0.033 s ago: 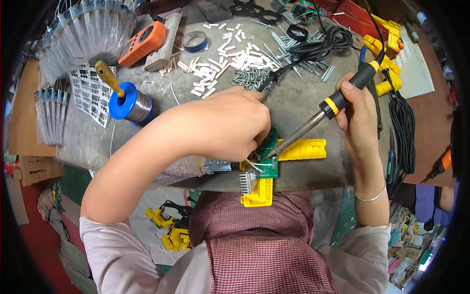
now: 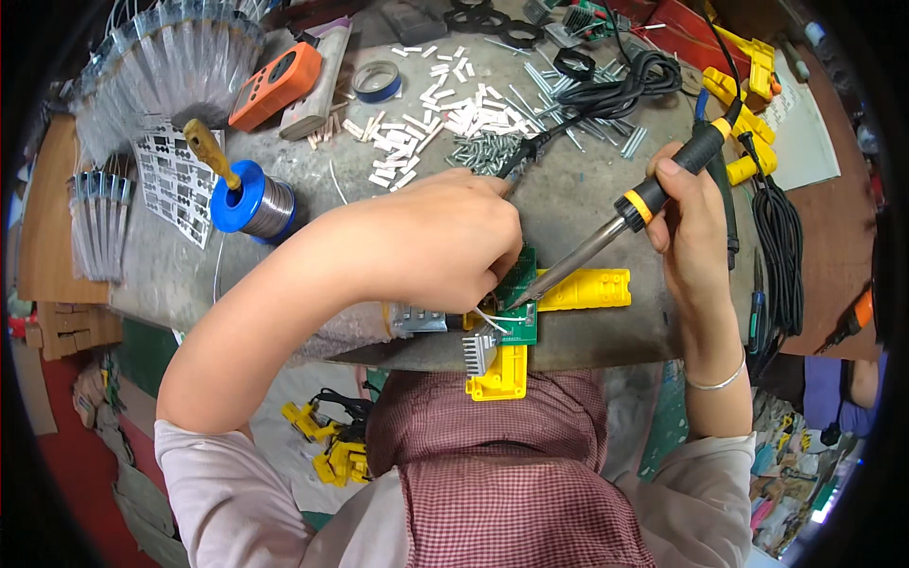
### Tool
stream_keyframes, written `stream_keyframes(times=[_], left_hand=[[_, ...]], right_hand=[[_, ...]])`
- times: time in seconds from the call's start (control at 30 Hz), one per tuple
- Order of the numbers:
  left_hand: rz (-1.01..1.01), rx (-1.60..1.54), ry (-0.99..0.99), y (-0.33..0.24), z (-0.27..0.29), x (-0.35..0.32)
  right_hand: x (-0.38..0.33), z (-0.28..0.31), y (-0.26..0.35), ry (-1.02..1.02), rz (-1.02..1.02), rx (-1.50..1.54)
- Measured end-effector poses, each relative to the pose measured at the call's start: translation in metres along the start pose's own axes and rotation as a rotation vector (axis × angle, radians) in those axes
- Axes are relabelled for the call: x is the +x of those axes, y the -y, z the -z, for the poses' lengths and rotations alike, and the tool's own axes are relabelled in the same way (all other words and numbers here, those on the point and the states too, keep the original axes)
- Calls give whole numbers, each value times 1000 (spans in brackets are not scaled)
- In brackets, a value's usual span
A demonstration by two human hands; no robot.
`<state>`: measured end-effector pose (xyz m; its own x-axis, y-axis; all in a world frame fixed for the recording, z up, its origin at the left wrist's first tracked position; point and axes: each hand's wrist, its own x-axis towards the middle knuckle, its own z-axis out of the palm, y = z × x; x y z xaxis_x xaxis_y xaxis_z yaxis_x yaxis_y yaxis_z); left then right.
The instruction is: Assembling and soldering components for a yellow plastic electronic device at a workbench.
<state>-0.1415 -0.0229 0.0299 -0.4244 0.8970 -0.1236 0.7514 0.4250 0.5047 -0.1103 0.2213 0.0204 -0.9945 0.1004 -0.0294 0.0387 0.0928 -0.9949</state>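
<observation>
My right hand (image 2: 696,204) grips the dark handle of a soldering iron (image 2: 579,257), held slanting down to the left. Its tip meets a green circuit board (image 2: 521,331), or hovers just over it; I cannot tell which. Bent over the board's left side is my left hand (image 2: 473,237), fingers curled closed, and what they pinch is hidden. White wires (image 2: 492,320) come out below these fingers onto the board. A finned metal heat sink (image 2: 479,352) sits at its lower left. Yellow plastic housing parts (image 2: 597,288) lie under and beside the board, one jutting past the table's front edge.
A blue solder spool (image 2: 248,194) with a wooden-handled tool in it stands at left. Behind are an orange multimeter (image 2: 275,85), a tape roll (image 2: 376,81), loose white tubes (image 2: 483,114) and screws (image 2: 483,151). Black cables (image 2: 653,80) and more yellow housings (image 2: 748,142) lie at right.
The soldering iron has shifted very slightly to the left together with my right hand. My left hand stays in place.
</observation>
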Motion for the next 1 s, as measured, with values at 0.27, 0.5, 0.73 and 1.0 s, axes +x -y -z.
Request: stream_keyframes(times=[0.27,0.5,0.73,1.0], left_hand=[[-15,-37,-42,5,-5,-3],[-18,-74,-37,6,-3,-2],[3,-94,-19,6,-4,-1],[-13,-98,3,7,-2,-1]], right_hand=[[-3,-5,-2,49,-16,13],[1,-7,-12,5,-21,26],[0,-8,-12,1,21,-32],[-1,-10,-10,-6,48,-45]])
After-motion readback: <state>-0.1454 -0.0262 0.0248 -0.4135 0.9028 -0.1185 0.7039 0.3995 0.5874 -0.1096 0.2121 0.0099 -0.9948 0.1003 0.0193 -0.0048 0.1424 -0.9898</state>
